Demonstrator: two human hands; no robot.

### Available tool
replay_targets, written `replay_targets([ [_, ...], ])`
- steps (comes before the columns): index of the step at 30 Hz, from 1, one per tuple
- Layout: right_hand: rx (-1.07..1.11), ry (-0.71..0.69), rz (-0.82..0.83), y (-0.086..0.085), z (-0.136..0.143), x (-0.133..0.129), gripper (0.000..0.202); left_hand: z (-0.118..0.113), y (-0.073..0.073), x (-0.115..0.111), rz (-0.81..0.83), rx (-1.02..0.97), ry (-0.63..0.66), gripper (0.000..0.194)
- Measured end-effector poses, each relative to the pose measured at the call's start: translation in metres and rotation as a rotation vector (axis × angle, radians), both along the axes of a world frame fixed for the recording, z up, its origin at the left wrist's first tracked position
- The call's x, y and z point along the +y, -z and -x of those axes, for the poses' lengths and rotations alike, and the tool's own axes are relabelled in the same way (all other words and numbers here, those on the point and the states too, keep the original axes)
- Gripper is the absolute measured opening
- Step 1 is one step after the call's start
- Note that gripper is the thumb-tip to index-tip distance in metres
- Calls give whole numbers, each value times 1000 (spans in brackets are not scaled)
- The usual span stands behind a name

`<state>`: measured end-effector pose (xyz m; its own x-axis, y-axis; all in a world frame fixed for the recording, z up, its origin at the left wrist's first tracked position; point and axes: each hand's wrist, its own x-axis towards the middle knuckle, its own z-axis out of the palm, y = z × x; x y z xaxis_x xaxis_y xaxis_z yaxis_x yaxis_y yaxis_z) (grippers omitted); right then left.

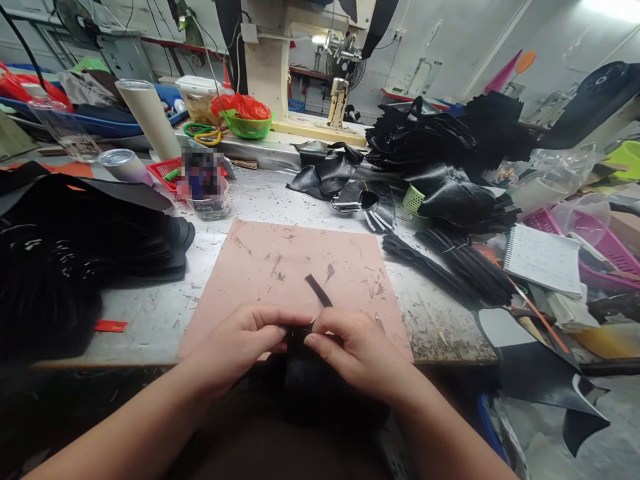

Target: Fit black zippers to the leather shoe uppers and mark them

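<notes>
Both my hands meet at the near edge of a pinkish board (270, 267) on the workbench. My left hand (250, 333) pinches the edge of a black leather-like piece (305, 367) that hangs down toward my lap. On the same edge, just to the right, my right hand (347, 343) grips with thumb and bent forefinger. A narrow dark strip (318, 291) sticks out above the right fingers over the board; its lower end is hidden behind them. I cannot make out how strip and piece are joined.
A thick stack of black pieces (90, 240) lies at left. An industrial sewing machine (267, 60) stands behind. More black pieces (420, 130), bundled black strips (460, 263) and a spiral notebook (543, 257) lie at right. A clear tub (210, 205) and green basket (250, 125) stand beyond the board.
</notes>
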<state>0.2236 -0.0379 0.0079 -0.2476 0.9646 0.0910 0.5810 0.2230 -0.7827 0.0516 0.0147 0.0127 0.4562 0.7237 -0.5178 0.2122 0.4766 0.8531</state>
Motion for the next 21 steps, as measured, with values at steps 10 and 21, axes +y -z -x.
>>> replay_targets([
  [10,-48,14,-22,-2,-1,1,15,-3,0,0,-40,-83,66,29],
  [21,-68,-6,-18,-3,-3,1,12,-7,0,0,-40,-71,76,29],
])
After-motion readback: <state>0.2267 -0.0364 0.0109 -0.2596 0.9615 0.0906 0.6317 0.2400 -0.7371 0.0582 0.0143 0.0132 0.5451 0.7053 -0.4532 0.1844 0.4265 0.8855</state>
